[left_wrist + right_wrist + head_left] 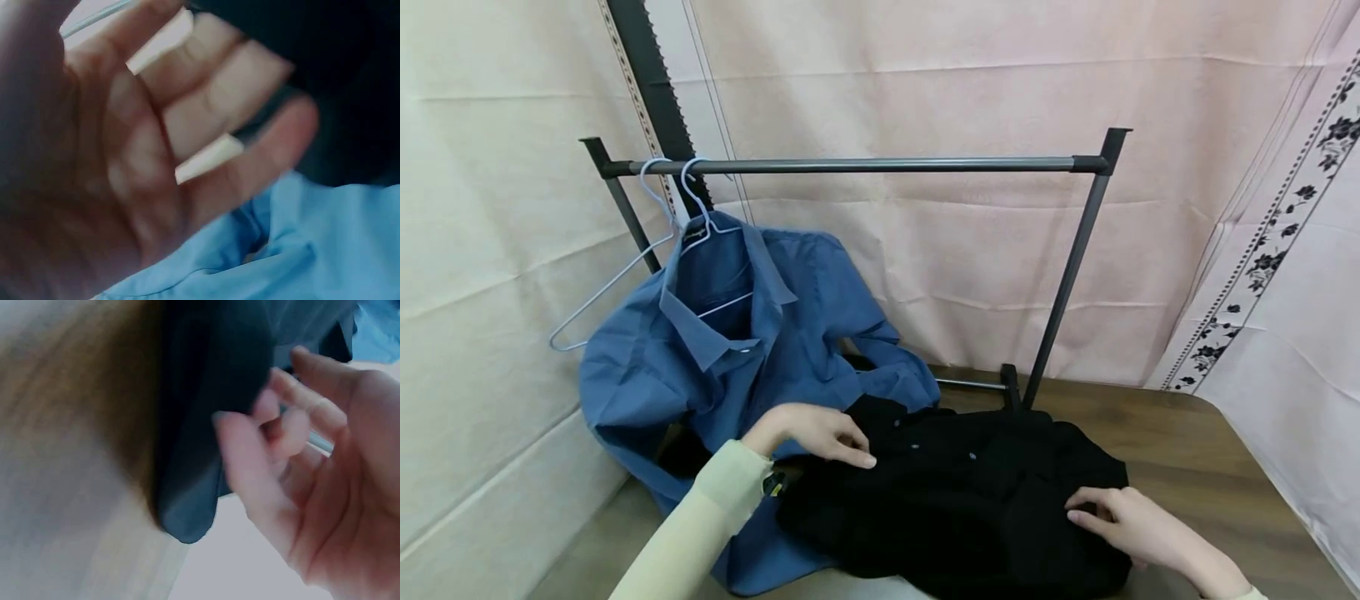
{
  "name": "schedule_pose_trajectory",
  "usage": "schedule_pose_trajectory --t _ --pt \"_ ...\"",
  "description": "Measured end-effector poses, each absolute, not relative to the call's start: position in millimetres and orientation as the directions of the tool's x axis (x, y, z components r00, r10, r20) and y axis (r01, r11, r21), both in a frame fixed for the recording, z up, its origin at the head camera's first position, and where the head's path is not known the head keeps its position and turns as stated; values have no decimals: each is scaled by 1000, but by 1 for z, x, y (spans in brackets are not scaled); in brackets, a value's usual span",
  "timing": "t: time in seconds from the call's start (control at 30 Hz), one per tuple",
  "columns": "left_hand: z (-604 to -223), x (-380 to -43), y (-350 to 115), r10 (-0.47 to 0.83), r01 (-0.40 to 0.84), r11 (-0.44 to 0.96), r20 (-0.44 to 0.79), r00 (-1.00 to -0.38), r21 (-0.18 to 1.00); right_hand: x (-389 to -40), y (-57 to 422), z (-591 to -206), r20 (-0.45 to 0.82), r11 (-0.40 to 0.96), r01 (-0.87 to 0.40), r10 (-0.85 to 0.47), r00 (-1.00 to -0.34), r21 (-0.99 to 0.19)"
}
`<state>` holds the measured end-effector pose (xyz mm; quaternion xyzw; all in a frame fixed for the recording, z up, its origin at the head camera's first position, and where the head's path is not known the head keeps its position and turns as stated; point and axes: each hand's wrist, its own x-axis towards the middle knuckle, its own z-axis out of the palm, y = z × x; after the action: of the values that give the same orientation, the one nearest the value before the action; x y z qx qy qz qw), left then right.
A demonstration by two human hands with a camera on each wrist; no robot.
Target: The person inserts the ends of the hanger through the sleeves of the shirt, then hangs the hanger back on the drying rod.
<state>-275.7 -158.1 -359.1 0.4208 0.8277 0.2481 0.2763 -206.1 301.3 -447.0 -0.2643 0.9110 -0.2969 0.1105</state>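
Note:
A black buttoned shirt (940,492) lies in loose folds on the table in the head view. Over its left part is my left hand (820,433), and in the left wrist view its fingers (219,106) are slightly spread, with dark cloth beyond them. My right hand (1123,521) is at the shirt's right edge. The right wrist view shows that hand's fingers (250,456) loosely bent beside a folded black end of cloth (194,487), with no fabric visible between them. A blue shirt (820,292) is on a hanger beyond my left hand.
A metal clothes rack (880,165) stands behind the shirts. Two light-blue hangers hook over its left end; the outer hanger (602,292) sticks out past the blue shirt. Wooden tabletop (1180,450) shows at right. Pale cloth curtains (940,275) enclose the back and sides.

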Motion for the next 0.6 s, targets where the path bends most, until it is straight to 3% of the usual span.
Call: schedule_pose_trajectory --t 0.07,0.13,0.2,0.3,0.4,0.5,0.6 --pt "-367 -274 -157 782 527 575 -229 -580 626 -208 300 -445 -23 738 -366 -458 -889 -566" --pt "-375 -276 -153 724 525 585 -106 -681 618 -211 297 -444 12 788 -341 -391 -920 -512" --pt "-382 -278 -146 684 559 571 27 -729 601 -213 294 -445 -1 814 -326 -372 -928 -481" --pt "-389 -280 -135 683 604 568 88 -725 559 -215 291 -450 -63 789 -355 -442 -895 -501" --pt "-394 -279 -124 721 600 563 18 -693 568 -216 288 -456 -97 746 -376 -504 -858 -550" --pt "-399 -277 -118 700 553 625 -82 -710 552 -216 285 -458 -81 715 -398 -534 -842 -575" --pt "-403 -276 -115 654 528 685 -105 -749 502 -216 283 -454 -41 712 -430 -540 -841 -555"
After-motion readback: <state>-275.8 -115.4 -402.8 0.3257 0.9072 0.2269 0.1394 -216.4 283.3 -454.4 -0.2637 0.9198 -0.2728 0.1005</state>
